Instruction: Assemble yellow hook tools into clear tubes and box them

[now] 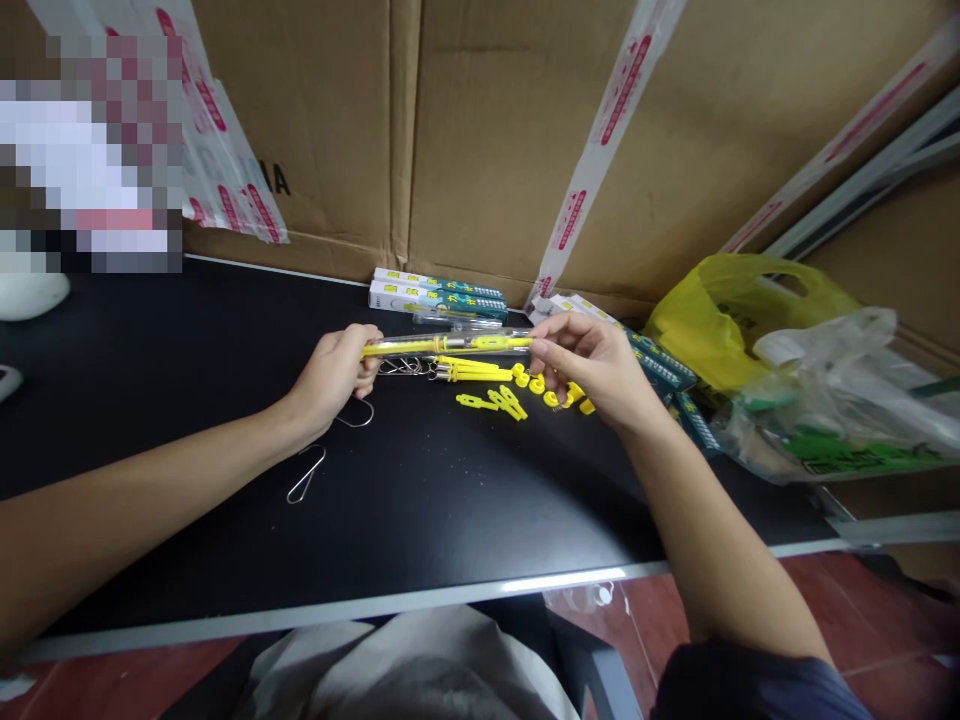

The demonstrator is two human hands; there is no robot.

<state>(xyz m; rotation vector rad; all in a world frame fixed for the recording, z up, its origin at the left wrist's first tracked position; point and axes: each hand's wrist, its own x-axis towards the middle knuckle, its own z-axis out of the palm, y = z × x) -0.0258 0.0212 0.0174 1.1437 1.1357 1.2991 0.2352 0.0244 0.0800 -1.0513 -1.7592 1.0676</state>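
Above the black table [465,510], both hands hold a long, clear plastic sleeve or tube [420,345] with yellow parts inside, lying almost level. My left hand [341,365] is closed round its left end. At the right end, my right hand [581,360] pinches with thumb and fingers. Under it lie several yellow sticks with metal ends [476,370]. Yellow curled pieces [537,384] lie close to my right fingers, and flat yellow tabs [508,402] are nearer to me. Bent wire hooks [401,366] are bunched beside my left hand; another wire hook [307,475] lies apart.
Slim printed boxes [439,295] stand at the back, with more printed boxes [660,360] behind my right hand. A yellow plastic bag [739,310] and a clear plastic bag [847,410] fill the right side. Large taped cardboard boxes [487,150] wall off the back.
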